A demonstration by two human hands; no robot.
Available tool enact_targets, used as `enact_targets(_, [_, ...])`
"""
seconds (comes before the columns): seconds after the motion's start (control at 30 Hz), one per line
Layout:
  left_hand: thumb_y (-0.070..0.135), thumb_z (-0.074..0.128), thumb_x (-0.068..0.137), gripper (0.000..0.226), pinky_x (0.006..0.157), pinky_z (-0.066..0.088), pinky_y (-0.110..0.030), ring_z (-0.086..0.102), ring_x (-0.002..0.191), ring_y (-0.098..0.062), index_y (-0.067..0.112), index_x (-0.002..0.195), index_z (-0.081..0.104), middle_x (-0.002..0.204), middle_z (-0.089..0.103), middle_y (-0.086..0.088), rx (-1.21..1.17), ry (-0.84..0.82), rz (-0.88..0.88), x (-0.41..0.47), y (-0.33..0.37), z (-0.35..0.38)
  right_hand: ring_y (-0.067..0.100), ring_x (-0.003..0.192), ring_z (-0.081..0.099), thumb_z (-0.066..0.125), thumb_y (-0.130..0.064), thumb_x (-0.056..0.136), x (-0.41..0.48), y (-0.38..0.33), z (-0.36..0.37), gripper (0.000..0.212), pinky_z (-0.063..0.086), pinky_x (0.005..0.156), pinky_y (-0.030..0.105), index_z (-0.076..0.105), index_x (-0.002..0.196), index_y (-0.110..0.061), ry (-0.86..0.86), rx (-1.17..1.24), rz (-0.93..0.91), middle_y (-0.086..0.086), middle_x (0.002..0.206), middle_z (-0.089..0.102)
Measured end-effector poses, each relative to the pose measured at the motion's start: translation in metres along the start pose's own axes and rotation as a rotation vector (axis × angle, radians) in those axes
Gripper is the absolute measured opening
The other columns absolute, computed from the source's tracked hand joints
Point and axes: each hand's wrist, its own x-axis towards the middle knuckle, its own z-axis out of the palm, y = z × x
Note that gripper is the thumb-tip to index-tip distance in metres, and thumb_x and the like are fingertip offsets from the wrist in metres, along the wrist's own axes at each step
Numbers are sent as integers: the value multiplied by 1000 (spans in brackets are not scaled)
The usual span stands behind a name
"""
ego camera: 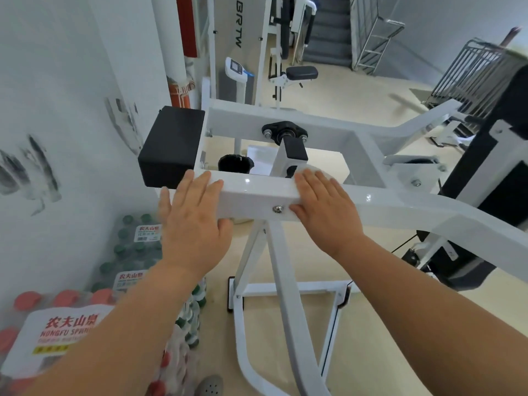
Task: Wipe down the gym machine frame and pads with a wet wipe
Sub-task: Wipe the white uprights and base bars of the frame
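The white gym machine frame [257,192] runs across the middle, with a black rectangular pad [171,147] on its left end. My left hand [194,221] lies flat on the near beam just below the pad, fingers straight. My right hand [323,207] presses flat over the same beam to the right of a screw, with the thumb on the beam's front face. A pale edge [314,169] shows past the right fingertips; I cannot tell whether it is the wet wipe.
Shrink-wrapped packs of water bottles [57,332] and green-capped bottles [128,252] sit on the floor at the left against the white wall. A black column [503,155] of the machine stands at the right. Another machine with a black seat [301,72] and stairs are behind.
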Motion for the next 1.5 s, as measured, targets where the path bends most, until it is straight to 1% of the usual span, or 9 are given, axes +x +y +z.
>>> enact_targets(0.2, [31, 38, 81, 70, 122, 11, -60, 29, 149, -29, 7, 147, 44, 152, 45, -11, 31, -79, 190, 3, 38, 12, 35, 150, 31, 13, -52, 103, 12, -16, -4, 71, 24, 124, 49, 28, 159, -12, -24, 48, -64, 9, 164, 33])
enact_targets(0.3, [33, 35, 79, 76, 123, 11, -56, 26, 150, -29, 8, 150, 39, 157, 39, -11, 87, -167, 224, 4, 54, 20, 34, 144, 42, 19, -48, 104, 5, 0, -2, 65, 33, 119, 49, 36, 156, -14, 2, 49, -78, 8, 159, 41])
enact_targets(0.47, [34, 48, 82, 79, 124, 8, -56, 18, 152, -31, 11, 154, 29, 162, 27, -12, 191, -247, 169, 2, 66, 25, 38, 146, 37, 31, -41, 108, -26, 52, 14, 58, 32, 120, 50, 31, 157, -10, 19, 2, 37, 18, 159, 38])
enact_targets(0.6, [28, 57, 79, 59, 116, 25, -63, 40, 134, -37, 7, 133, 49, 140, 49, -16, 232, -201, 134, 11, 78, 23, 40, 150, 29, 31, -39, 108, -33, 57, 14, 58, 25, 123, 51, 28, 158, -9, 8, 15, 143, 21, 161, 33])
enact_targets(0.7, [30, 54, 76, 38, 92, 40, -52, 48, 101, -34, 10, 109, 54, 107, 53, -10, 227, -154, 113, 30, 93, 20, 41, 148, 32, 33, -35, 108, -25, 40, 14, 56, 26, 122, 54, 30, 158, -11, 36, 28, 92, 20, 160, 35])
enact_targets(0.87, [39, 45, 80, 46, 88, 39, -44, 50, 102, -31, 14, 117, 58, 113, 56, -6, 113, -157, 293, 57, 118, 27, 40, 142, 43, 36, -35, 107, -25, 54, 18, 52, 37, 115, 53, 36, 156, -18, 70, 51, 13, 15, 156, 44])
enact_targets(1.07, [37, 50, 85, 47, 95, 43, -46, 51, 110, -32, 11, 124, 56, 123, 55, -9, 47, -289, 525, 69, 154, 62, 38, 149, 33, 27, -36, 109, -70, 133, 35, 49, 25, 122, 51, 35, 155, -22, 59, 37, 290, 15, 160, 38])
enact_targets(1.27, [40, 53, 81, 48, 88, 39, -42, 50, 107, -30, 12, 120, 55, 126, 53, -7, 182, -266, 517, 67, 160, 75, 37, 154, 17, 14, -45, 108, -76, 149, 34, 57, 7, 127, 50, 32, 158, -26, 44, 145, 537, 16, 165, 26])
enact_targets(1.5, [39, 54, 77, 45, 85, 37, -42, 51, 101, -31, 11, 112, 60, 120, 56, -7, 178, -235, 510, 66, 160, 77, 41, 147, 33, 31, -46, 107, -62, 108, 42, 53, 19, 124, 53, 43, 153, -23, 134, 172, 314, 20, 158, 39])
